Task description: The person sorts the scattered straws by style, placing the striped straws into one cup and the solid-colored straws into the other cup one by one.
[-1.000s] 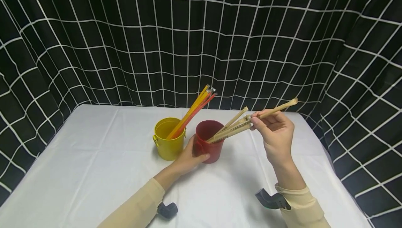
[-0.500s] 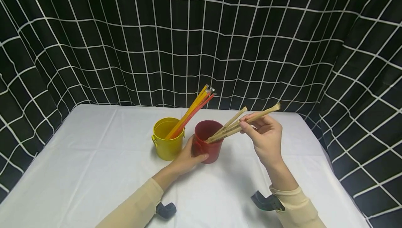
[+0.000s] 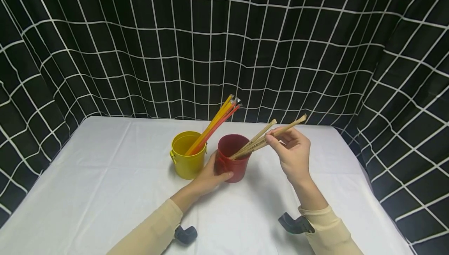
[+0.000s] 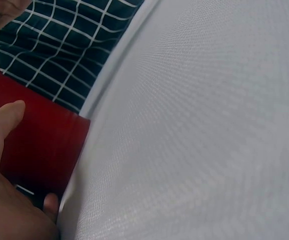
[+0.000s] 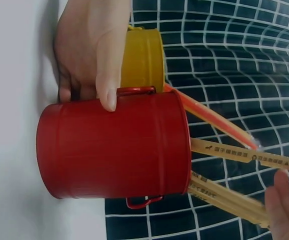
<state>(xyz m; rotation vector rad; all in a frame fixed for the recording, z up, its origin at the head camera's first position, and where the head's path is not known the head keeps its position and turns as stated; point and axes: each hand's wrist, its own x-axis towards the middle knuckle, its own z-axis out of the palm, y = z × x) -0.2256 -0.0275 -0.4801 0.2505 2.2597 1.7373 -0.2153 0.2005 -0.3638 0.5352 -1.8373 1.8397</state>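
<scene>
My left hand [image 3: 210, 175] grips the side of a small red bucket [image 3: 238, 169], thumb across its front; the other fingers are partly hidden. In the right wrist view the red bucket [image 5: 119, 147] shows its small side handles. Several tan paper-wrapped sticks [image 3: 257, 135] with printed writing lean out of it to the right. Between thumb and fingertips, my right hand [image 3: 292, 153] pinches one such paper-wrapped stick [image 3: 296, 121]. That stick slants down toward the bucket's mouth, its lower part overlapping the others. What is inside the wrappers cannot be seen.
Just left of the red bucket stands a yellow bucket [image 3: 189, 167] with several orange and red sticks [image 3: 214, 126] with silvery ends leaning from it. A white cloth [image 3: 115, 185] covers the table. Behind it hangs a black curtain [image 3: 196, 44] with white grid lines.
The right hand has moved left and inward with the pinched paper-wrapped stick, which now reaches further toward the red bucket. The left hand keeps its grip on the bucket.
</scene>
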